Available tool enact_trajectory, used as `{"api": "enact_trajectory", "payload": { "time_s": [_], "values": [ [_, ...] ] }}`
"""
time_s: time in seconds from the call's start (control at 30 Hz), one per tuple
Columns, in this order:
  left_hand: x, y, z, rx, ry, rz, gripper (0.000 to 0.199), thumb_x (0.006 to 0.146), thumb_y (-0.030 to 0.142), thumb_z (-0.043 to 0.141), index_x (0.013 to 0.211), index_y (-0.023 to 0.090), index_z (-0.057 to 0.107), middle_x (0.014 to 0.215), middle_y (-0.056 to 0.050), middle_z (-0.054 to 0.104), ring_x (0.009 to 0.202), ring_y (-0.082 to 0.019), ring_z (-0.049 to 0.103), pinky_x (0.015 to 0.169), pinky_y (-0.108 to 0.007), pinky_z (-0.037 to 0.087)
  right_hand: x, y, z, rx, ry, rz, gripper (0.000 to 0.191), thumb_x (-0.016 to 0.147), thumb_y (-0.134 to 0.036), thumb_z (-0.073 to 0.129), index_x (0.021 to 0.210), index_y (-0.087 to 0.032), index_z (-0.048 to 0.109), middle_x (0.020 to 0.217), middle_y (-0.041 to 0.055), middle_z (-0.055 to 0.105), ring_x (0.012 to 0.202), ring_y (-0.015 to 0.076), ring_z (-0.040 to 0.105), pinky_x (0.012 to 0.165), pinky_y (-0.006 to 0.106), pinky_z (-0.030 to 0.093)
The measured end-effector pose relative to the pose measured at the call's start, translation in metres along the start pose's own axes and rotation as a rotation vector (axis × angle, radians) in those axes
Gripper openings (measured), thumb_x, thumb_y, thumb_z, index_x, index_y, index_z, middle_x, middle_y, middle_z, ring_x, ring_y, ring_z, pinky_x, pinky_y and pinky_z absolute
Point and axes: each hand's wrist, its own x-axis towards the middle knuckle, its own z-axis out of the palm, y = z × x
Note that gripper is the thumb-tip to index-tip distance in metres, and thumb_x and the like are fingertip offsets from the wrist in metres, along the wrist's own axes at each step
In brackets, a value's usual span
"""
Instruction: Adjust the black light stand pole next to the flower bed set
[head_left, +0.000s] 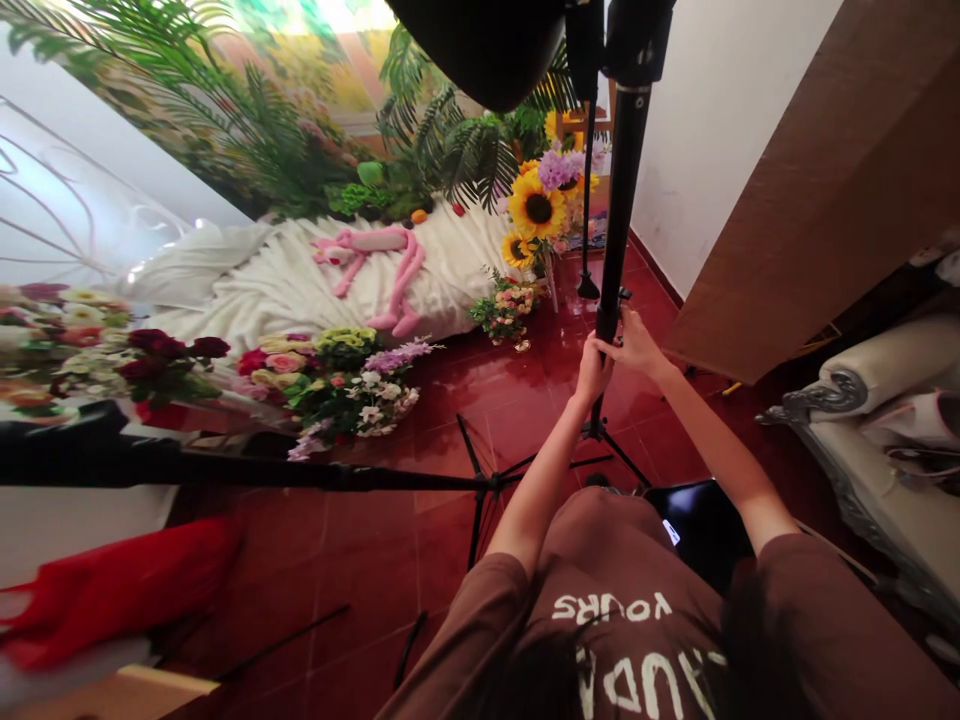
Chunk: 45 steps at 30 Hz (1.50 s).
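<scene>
Two black stands are in position. Left of the hands, the second stand (pixel 420 481) is on spread legs, untouched. Beyond it, ahead-left of the hands, a pink plush toy (pixel 379 240) lies on white cloth (pixel 457 270); sunflowers (pixel 537 208) are nearer the pole. The left hand (pixel 595 368) grips the upright pole (pixel 618 210); the right hand (pixel 637 343) closes on it just below a knob (pixel 624 294), far-side fingers hidden. Judged status: pole erected, legs deployed. Outstanding: hands not yet released; knob tightness cannot be determined.
</scene>
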Motion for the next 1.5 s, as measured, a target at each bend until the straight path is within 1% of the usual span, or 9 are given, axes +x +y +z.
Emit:
{"api": "enact_trajectory", "payload": {
  "time_s": [0.1,0.23,0.43,0.6,0.8,1.0,1.17,1.37,1.5],
  "values": [
    [0.0,0.005,0.0,0.017,-0.001,-0.025,0.033,0.093,0.044,0.049,0.112,0.018,0.053,0.108,-0.013,0.06,0.098,-0.019,0.06,0.093,-0.037,0.048,-0.016,0.013,-0.02,-0.021,-0.1,-0.078,0.058,0.081,-0.026,0.062,0.136,-0.022,0.044,0.126,0.0123,0.057,0.119,0.028,0.054,0.102,0.048,0.047],
    [0.001,0.011,0.001,0.02,0.013,-0.066,0.033,0.093,0.048,0.05,0.109,0.019,0.053,0.101,-0.01,0.059,0.091,-0.018,0.059,0.087,-0.034,0.047,-0.031,0.031,-0.028,-0.087,-0.082,-0.073,0.042,0.091,-0.023,0.046,0.132,-0.023,0.049,0.131,0.011,0.058,0.123,0.0255,0.052,0.108,0.048,0.042],
    [0.002,0.013,-0.001,0.023,-0.009,-0.062,0.034,0.093,0.05,0.048,0.106,0.019,0.053,0.1,-0.009,0.058,0.091,-0.017,0.058,0.085,-0.032,0.046,-0.037,0.048,-0.012,-0.074,-0.128,0.022,0.035,0.099,-0.035,0.035,0.127,-0.023,0.052,0.125,0.0098,0.064,0.116,0.025,0.058,0.103,0.047,0.043],
    [0.002,0.012,-0.003,0.038,-0.031,-0.052,0.031,0.093,0.047,0.049,0.108,0.02,0.051,0.102,-0.01,0.058,0.091,-0.018,0.058,0.086,-0.033,0.047,-0.031,0.05,0.002,-0.004,-0.054,0.097,0.029,0.097,-0.041,0.037,0.109,-0.022,0.055,0.11,0.01,0.066,0.105,0.0241,0.061,0.096,0.043,0.046],
    [0.003,0.011,-0.005,0.061,-0.042,-0.063,0.032,0.093,0.048,0.05,0.108,0.019,0.052,0.103,-0.011,0.059,0.093,-0.019,0.059,0.086,-0.035,0.047,-0.012,0.049,0.012,0.378,0.031,0.576,0.033,0.08,-0.045,0.065,0.097,-0.023,0.047,0.063,-0.0057,0.056,0.056,0.0128,0.055,0.057,0.024,0.044],
    [0.003,0.012,-0.005,0.063,-0.033,-0.062,0.03,0.093,0.046,0.05,0.105,0.019,0.054,0.101,-0.01,0.06,0.093,-0.018,0.059,0.087,-0.034,0.047,0.004,0.04,0.014,0.498,0.125,0.929,0.027,0.07,-0.017,0.069,0.088,-0.02,0.051,0.058,-0.006,0.055,0.042,0.0069,0.043,0.04,0.02,0.03],
    [0.003,0.013,-0.005,0.045,-0.032,-0.058,0.03,0.093,0.045,0.051,0.106,0.019,0.054,0.102,-0.009,0.061,0.095,-0.018,0.059,0.088,-0.033,0.047,-0.009,0.042,0.023,0.647,0.14,0.822,0.015,0.075,-0.026,0.064,0.085,-0.018,0.056,0.065,-0.004,0.06,0.046,0.0055,0.044,0.041,0.017,0.03],
    [0.003,0.017,-0.004,0.044,-0.047,-0.036,0.03,0.094,0.044,0.049,0.109,0.019,0.056,0.105,-0.01,0.062,0.098,-0.018,0.06,0.091,-0.034,0.047,-0.039,0.056,0.03,0.779,0.105,0.618,0.045,0.078,-0.058,0.055,0.104,-0.022,0.064,0.106,0.0023,0.069,0.083,0.01,0.062,0.063,0.018,0.049],
    [0.004,0.014,-0.003,0.04,-0.046,-0.037,0.031,0.095,0.045,0.048,0.109,0.019,0.056,0.104,-0.01,0.061,0.097,-0.018,0.06,0.091,-0.034,0.047,-0.049,0.061,0.036,0.783,0.063,0.508,0.053,0.084,-0.067,0.045,0.112,-0.026,0.064,0.12,0.0043,0.066,0.108,0.015,0.062,0.082,0.027,0.052]
  ]
}}
